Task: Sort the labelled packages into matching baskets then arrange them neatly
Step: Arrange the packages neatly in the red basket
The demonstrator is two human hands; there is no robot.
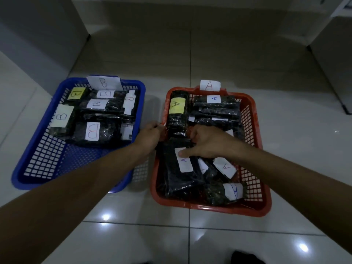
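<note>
a pale tiled floor point(190, 235) carries two plastic baskets side by side, a little apart. the blue basket point(45, 159) on the left has a paper tag marked b on its far rim and holds dark packages with b labels point(92, 131), all crowded into its far half. the red basket point(255, 187) on the right has a tag marked a on its far rim and is filled with dark packages bearing a labels.

the large dark package point(179, 180) with a white a label lies in the near left part of the red basket, directly under the right hand's grip. the right hand point(207, 141) lies over its far end, thumb pressed flat on the white label, fingers curled down over the far edge of the package, so the grip is closed around that end. just beyond it, a package with a yellow a label point(177, 111) lies along the basket's left wall.

the left hand point(148, 134) is at the left rim of the red basket, fingers curled; what its grip has hold of cannot be told.
</note>
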